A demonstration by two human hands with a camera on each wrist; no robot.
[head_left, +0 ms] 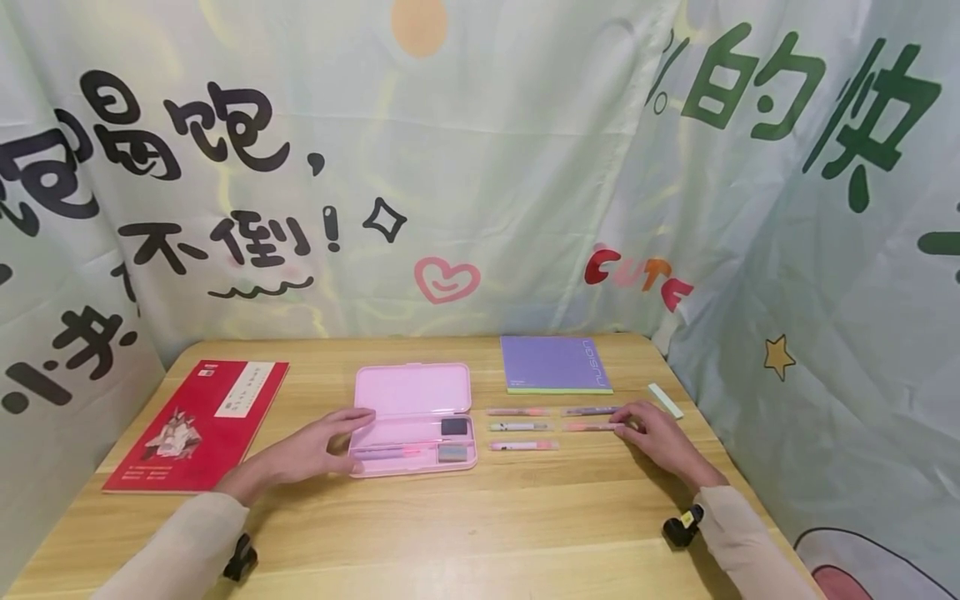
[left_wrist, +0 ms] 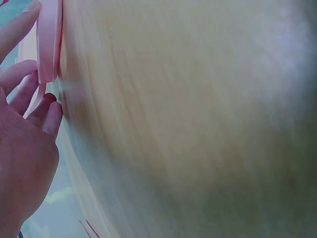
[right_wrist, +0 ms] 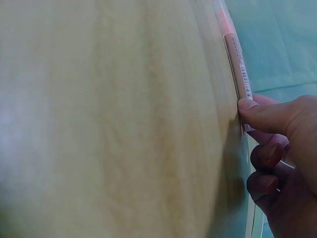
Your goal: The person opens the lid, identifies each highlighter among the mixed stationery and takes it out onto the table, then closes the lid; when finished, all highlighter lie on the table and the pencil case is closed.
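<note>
An open pink pencil case (head_left: 412, 390) lies mid-table, its lid folded back. Inside are a slim pen (head_left: 393, 453), a dark block (head_left: 453, 427) and a grey block (head_left: 452, 453). My left hand (head_left: 315, 443) holds the case by its left end, thumb near the front corner and fingers toward the hinge. To the right, my right hand (head_left: 660, 437) pinches the right end of a pinkish pen in a clear wrapper (head_left: 588, 427); the right wrist view shows thumb and finger on that pen (right_wrist: 240, 69), a barcode along its side. A dark wrapped pen (head_left: 588, 411) lies just behind it.
Three more wrapped pens (head_left: 523, 446) lie in a column between the case and my right hand. A purple notebook (head_left: 555, 364) sits behind them. A pale strip (head_left: 665, 401) lies near the right edge, and a red book (head_left: 198, 425) at left. Printed curtains (head_left: 480, 167) surround the table.
</note>
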